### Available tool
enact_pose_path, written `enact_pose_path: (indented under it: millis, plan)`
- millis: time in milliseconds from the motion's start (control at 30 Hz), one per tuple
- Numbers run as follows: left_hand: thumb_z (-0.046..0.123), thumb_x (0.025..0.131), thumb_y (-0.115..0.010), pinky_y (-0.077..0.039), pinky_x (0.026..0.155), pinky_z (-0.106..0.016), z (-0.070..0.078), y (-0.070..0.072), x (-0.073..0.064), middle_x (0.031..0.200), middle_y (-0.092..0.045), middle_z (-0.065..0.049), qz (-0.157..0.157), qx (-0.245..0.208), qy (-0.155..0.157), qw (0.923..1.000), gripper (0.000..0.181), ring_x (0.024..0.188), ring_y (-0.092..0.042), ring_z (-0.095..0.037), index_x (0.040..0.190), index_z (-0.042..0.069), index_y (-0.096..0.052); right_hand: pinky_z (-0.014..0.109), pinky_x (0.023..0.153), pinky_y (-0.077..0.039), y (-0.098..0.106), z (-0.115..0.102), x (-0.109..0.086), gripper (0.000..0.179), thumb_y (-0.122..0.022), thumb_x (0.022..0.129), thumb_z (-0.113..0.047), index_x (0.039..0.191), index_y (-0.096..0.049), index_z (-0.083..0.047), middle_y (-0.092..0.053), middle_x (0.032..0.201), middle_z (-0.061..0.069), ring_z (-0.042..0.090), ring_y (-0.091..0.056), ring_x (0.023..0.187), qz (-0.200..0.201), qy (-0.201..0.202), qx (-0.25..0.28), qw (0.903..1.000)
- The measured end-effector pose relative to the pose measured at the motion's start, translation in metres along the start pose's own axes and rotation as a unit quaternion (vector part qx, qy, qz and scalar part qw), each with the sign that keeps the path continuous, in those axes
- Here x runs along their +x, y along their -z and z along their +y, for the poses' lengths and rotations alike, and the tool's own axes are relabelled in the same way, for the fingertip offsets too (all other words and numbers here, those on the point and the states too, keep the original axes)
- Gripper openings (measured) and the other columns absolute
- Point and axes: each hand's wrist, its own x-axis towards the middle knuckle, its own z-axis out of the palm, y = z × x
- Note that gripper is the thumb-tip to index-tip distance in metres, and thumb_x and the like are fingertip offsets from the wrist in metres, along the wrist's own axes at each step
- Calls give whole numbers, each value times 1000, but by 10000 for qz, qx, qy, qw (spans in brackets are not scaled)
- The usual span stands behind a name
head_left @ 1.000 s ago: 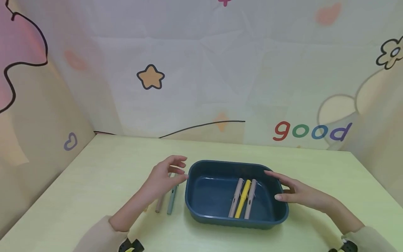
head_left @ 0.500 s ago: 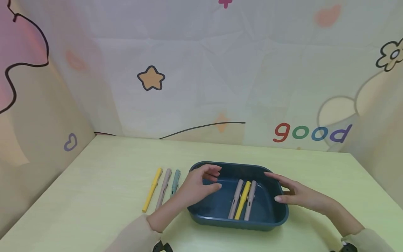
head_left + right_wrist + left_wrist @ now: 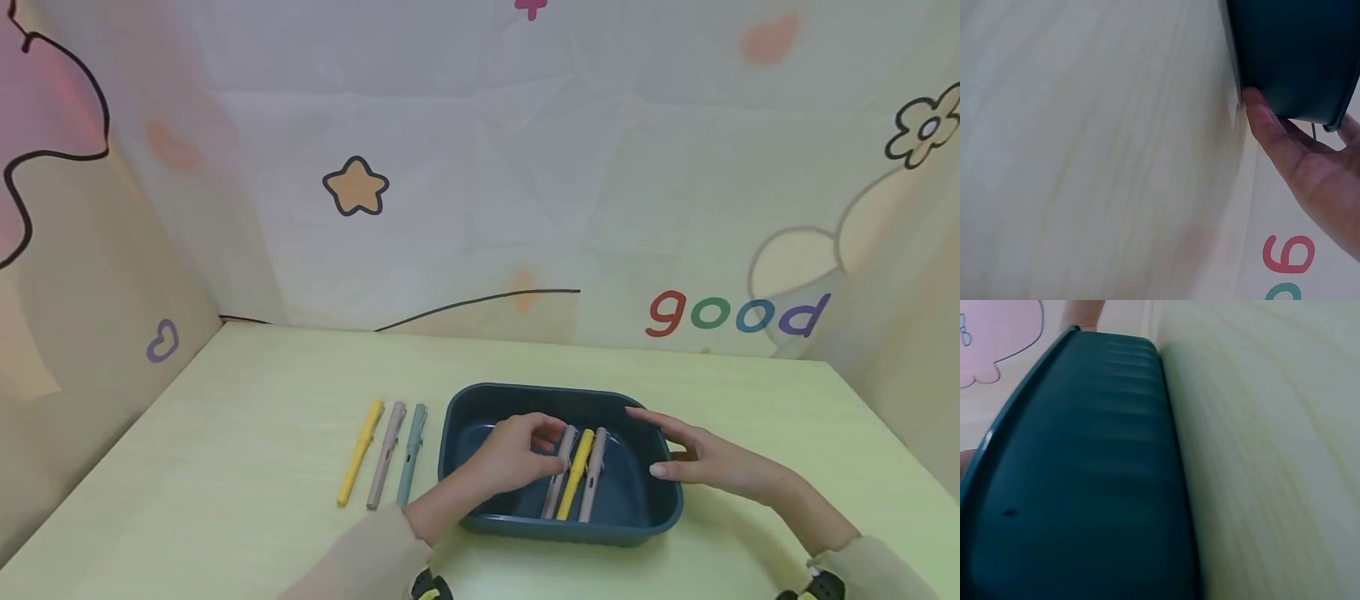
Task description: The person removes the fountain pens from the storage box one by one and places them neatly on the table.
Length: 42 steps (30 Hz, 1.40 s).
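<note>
A dark blue plastic bin (image 3: pixel 480 525) sits on the table, with a grey pen (image 3: pixel 553 493), a yellow pen (image 3: pixel 574 477) and another grey pen (image 3: pixel 593 477) lying side by side inside. My left hand (image 3: pixel 513 454) reaches over the bin's near left part, thumb and fingertips around the upper end of the leftmost grey pen; the fingers look loosely bent, and firm contact is not visible. At the right end, my right hand (image 3: pixel 720 467) holds the bin, thumb over the rim. The right wrist view shows fingers (image 3: pixel 1266 122) against its outer wall.
Left of the bin, a yellow pen (image 3: pixel 360 452), a grey pen (image 3: pixel 386 456) and a teal pen (image 3: pixel 412 454) lie roughly parallel on the pale table (image 3: pixel 247 467). A printed cloth backdrop (image 3: pixel 480 183) rises behind and along both sides.
My left hand has moved right from the loose pens on the table, across the bin's left rim and down to the pens inside. My right hand stays at the bin's right end.
</note>
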Motion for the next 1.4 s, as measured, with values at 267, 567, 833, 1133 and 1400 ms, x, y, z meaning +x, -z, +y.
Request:
enact_pose_path:
  millis: [267, 567, 833, 1133, 1400]
  plan:
    - [6, 76, -71, -50, 74, -24, 3, -12, 10, 106, -61, -10, -444, 784, 387, 9952, 50, 85, -55, -15, 122, -3, -53, 63, 95, -29, 2, -2, 0, 65, -54, 91, -15, 146, -19, -16, -5, 148, 25, 56, -1, 128, 9, 9, -35, 10000]
    - [1, 72, -69, -45, 57, -21, 6, -19, 13, 85, -58, -3, -397, 1438, 664, 9866, 51, 69, -50, -12, 121, -2, -54, 62, 93, -32, 4, -3, -2, 66, -54, 90, -14, 145, -19, -14, -6, 148, 26, 56, -1, 128, 20, -8, 40, 10000]
    - [6, 71, -71, -41, 51, -21, 6, -22, 12, 74, -53, -1, -423, 2308, 583, 9703, 25, 64, -46, -13, 94, 3, -61, 63, 93, -32, 2, -2, -1, 66, -54, 90, -15, 145, -19, -14, -5, 147, 28, 57, -1, 127, 45, -37, 38, 10000]
    - [10, 72, -70, -33, 42, -21, 4, -24, 8, 53, -40, 1, -505, 2813, 596, 9564, 23, 49, -41, -12, 59, 8, -52, 64, 94, -30, 1, 0, -1, 66, -55, 90, -16, 145, -19, -17, -6, 147, 26, 56, -2, 128, 64, -138, 25, 9999]
    - [14, 72, -71, -30, 40, -20, 4, -22, 4, 48, -35, 2, -493, 3058, 479, 9496, 27, 43, -38, -11, 56, 9, -50, 65, 94, -29, 0, -1, 0, 66, -54, 90, -16, 146, -18, -15, -6, 147, 27, 57, -1, 128, -2, -64, 50, 10000]
